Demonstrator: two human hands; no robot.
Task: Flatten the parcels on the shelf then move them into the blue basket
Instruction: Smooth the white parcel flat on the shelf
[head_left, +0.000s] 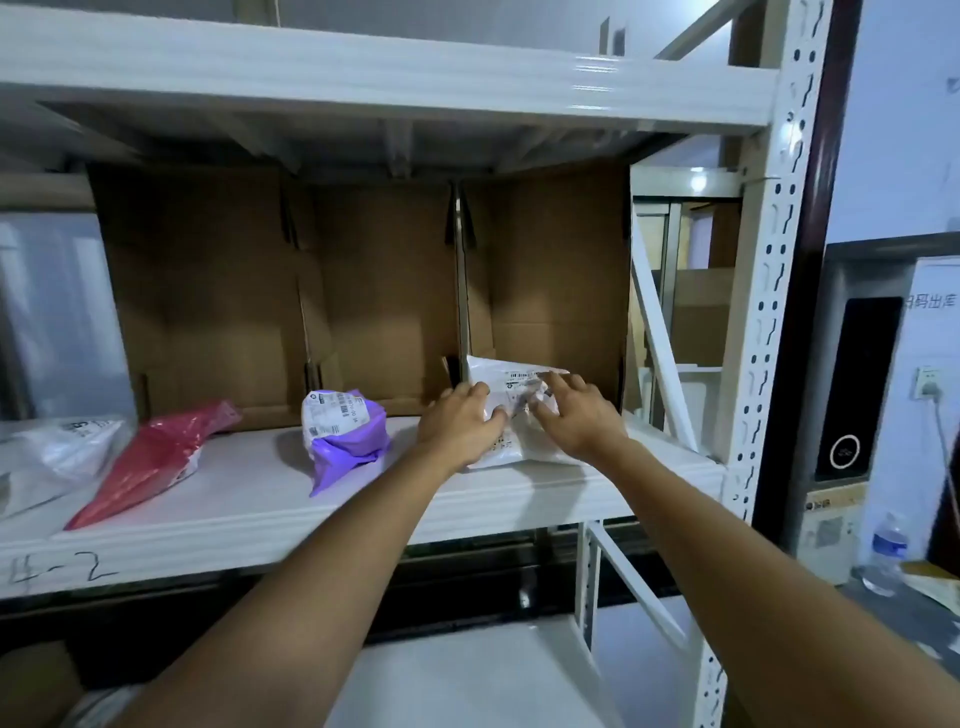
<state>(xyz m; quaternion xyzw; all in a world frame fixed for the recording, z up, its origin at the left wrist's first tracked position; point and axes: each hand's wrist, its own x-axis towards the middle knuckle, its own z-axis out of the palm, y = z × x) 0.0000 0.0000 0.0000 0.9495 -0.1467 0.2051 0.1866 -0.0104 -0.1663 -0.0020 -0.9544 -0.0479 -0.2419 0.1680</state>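
Observation:
A white parcel with a printed label lies at the right end of the white shelf. Both my hands lie on top of it. My left hand presses its left half with spread fingers. My right hand presses its right half, fingers stretched over the label. To the left sit a crumpled purple parcel with a white label, a long red parcel and a clear-white parcel at the far left. No blue basket shows in the head view.
Open cardboard boxes stand along the back of the shelf. A perforated steel upright borders the shelf on the right. Beyond it are a water bottle, a wall socket and a dark device. A lower shelf runs below.

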